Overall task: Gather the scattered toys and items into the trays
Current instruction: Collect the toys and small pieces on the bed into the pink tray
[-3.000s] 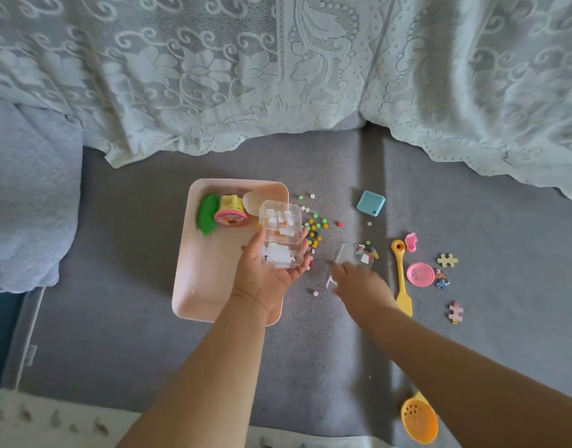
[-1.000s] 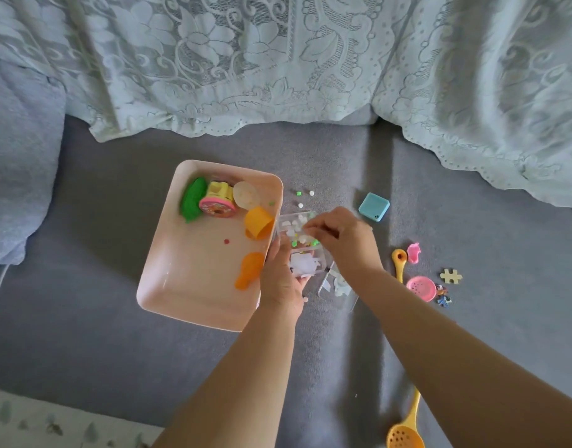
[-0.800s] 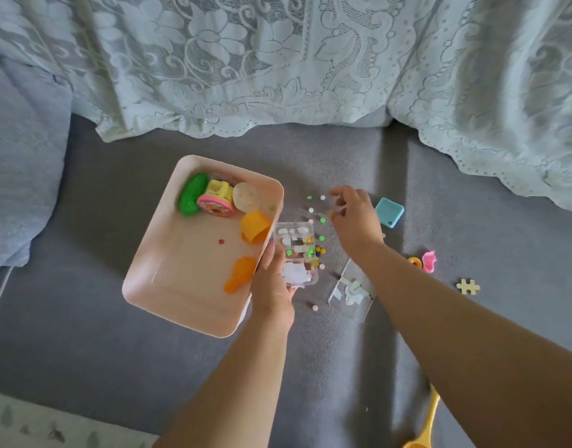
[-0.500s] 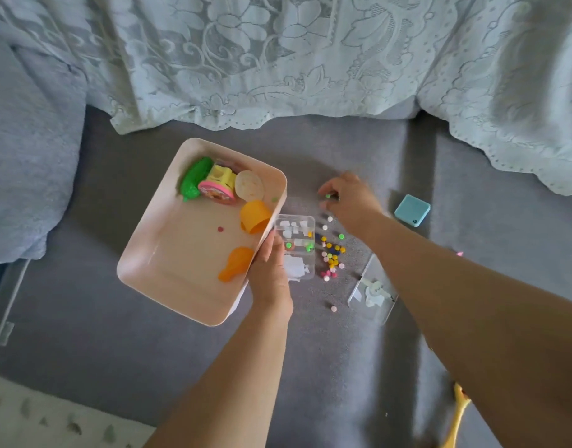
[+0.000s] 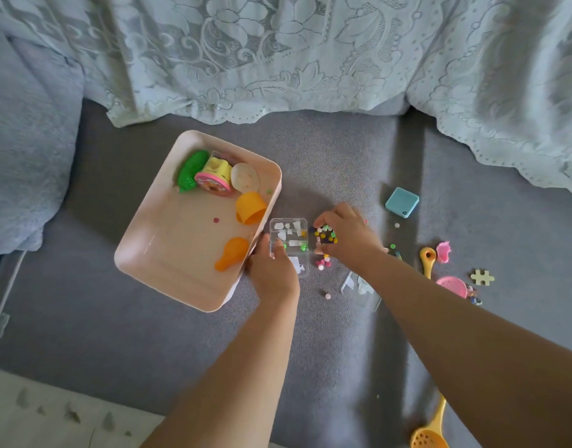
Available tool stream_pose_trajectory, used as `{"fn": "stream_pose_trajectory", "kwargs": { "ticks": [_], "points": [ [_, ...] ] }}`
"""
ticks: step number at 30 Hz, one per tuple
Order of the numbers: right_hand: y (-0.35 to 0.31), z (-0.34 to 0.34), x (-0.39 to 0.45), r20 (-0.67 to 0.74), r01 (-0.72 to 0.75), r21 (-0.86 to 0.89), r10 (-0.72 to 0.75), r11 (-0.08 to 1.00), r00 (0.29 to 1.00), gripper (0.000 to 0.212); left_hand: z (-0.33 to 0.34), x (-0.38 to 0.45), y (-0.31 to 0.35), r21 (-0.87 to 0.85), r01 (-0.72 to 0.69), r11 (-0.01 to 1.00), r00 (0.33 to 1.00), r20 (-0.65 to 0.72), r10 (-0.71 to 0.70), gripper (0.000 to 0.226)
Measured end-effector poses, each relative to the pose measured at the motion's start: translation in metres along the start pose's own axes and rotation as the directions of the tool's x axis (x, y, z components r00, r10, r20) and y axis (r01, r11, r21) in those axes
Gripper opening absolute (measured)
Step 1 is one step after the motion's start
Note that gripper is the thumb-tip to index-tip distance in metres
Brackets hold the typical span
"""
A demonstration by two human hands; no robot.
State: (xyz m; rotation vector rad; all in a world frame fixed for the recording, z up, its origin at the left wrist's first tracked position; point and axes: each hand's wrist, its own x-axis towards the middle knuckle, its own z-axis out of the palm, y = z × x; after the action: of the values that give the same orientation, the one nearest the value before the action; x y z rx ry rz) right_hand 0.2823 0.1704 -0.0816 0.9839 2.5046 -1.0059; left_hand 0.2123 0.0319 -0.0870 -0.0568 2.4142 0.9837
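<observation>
A pink tray [image 5: 168, 273] lies on the grey sofa seat, holding a green toy [image 5: 189, 171], a yellow and pink toy [image 5: 215, 179], a cream disc [image 5: 245, 177] and two orange pieces [image 5: 249, 207]. My left hand [image 5: 273, 273] grips a small clear compartment box [image 5: 288, 236] beside the tray's right edge. Just right of the box, my right hand [image 5: 346, 236] is cupped over a heap of small coloured beads [image 5: 325, 235], its fingers curled around them. More beads [image 5: 323, 263] lie loose below it.
The clear lid [image 5: 359, 287] lies under my right forearm. To the right are a teal square [image 5: 402, 202], a yellow spoon [image 5: 427, 258], pink pieces [image 5: 451, 285], a puzzle piece [image 5: 482, 277] and an orange slotted spoon [image 5: 430, 434]. A lace cover [image 5: 278, 53] hangs behind.
My right hand has pulled back from the far beads toward the box and now rakes a heap together. The left hand still holds the box by the tray.
</observation>
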Motion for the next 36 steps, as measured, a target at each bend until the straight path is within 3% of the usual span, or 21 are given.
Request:
{"fn": "stream_pose_trajectory", "kwargs": {
  "ticks": [2,7,13,18,21,26,29,32,34,36],
  "points": [
    [-0.003,0.004,-0.004,-0.054,-0.009,-0.05,0.007,0.999,0.999,0.032,0.002,0.0,-0.008,0.026,0.009,1.0,1.0,-0.023,-0.009,0.057],
    [-0.006,0.014,-0.007,-0.151,-0.028,-0.005,0.027,1.0,0.988,0.012,-0.005,-0.008,-0.007,0.136,-0.011,0.991,1.0,-0.028,0.015,0.031],
    [-0.008,0.008,-0.008,-0.121,-0.059,-0.044,0.053,0.997,0.991,0.015,-0.011,-0.01,-0.016,0.206,-0.096,0.974,0.995,0.053,0.087,0.035],
    [-0.015,-0.003,-0.012,-0.212,-0.175,0.293,0.242,0.94,0.947,0.01,-0.018,-0.022,-0.016,0.154,-0.151,0.977,0.989,0.03,0.148,0.041],
    [-0.032,-0.005,-0.018,-0.179,-0.085,0.404,0.17,0.911,0.969,0.007,-0.024,-0.034,-0.013,0.14,-0.26,0.955,0.965,-0.004,0.263,0.041],
    [-0.045,0.001,-0.021,0.054,-0.075,0.41,0.058,0.909,0.997,0.016,-0.026,-0.042,-0.01,0.196,-0.372,0.907,0.928,0.08,0.363,0.04],
    [-0.034,-0.006,-0.025,-0.079,-0.071,0.439,0.117,0.896,0.99,0.021,-0.023,-0.042,-0.007,0.216,-0.399,0.891,0.917,0.12,0.381,0.039],
    [-0.011,-0.01,-0.03,-0.187,-0.171,0.344,0.246,0.923,0.951,0.019,-0.018,-0.043,-0.005,0.276,-0.433,0.858,0.901,0.164,0.402,0.037],
    [0.006,-0.007,-0.033,-0.144,-0.232,0.246,0.273,0.941,0.951,0.023,-0.014,-0.045,-0.003,0.311,-0.508,0.804,0.861,0.212,0.462,0.034],
    [0.014,-0.003,-0.038,-0.056,-0.22,0.185,0.233,0.958,0.971,0.04,-0.01,-0.046,0.0,0.356,-0.591,0.724,0.807,0.262,0.53,0.036]
  ]
}}
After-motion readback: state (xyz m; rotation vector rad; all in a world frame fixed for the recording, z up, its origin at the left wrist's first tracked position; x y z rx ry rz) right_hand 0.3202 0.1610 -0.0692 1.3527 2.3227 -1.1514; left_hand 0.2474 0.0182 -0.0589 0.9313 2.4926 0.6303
